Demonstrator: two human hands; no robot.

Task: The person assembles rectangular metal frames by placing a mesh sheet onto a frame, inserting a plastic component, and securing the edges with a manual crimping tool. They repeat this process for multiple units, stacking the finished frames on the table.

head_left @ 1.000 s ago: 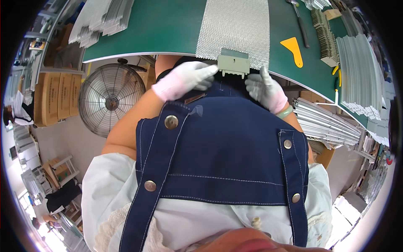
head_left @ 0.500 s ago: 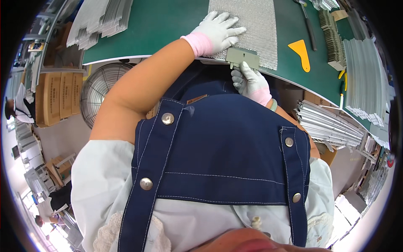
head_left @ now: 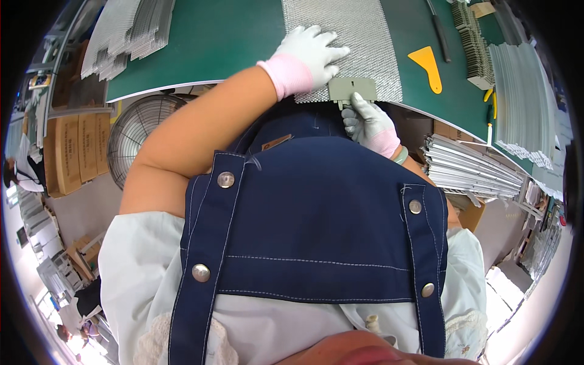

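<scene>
The left hand (head_left: 309, 56) lies with fingers spread on the mesh (head_left: 359, 33), while the right hand (head_left: 370, 126) pinches the plate (head_left: 353, 89) at the mesh's end, by the table's (head_left: 225, 45) near edge.

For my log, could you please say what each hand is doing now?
Left hand: open, on the silver mesh.
Right hand: closed, holding the grey plate.

Two gloved hands (head_left: 307, 53), four strap buttons (head_left: 225, 179) and one bracelet (head_left: 401, 155) show on the person (head_left: 316, 231); there are one flat mesh sheet (head_left: 371, 55), one handheld plate (head_left: 342, 89), one yellow scraper (head_left: 429, 67), one long black handle (head_left: 440, 36), one fan (head_left: 137, 134).
</scene>
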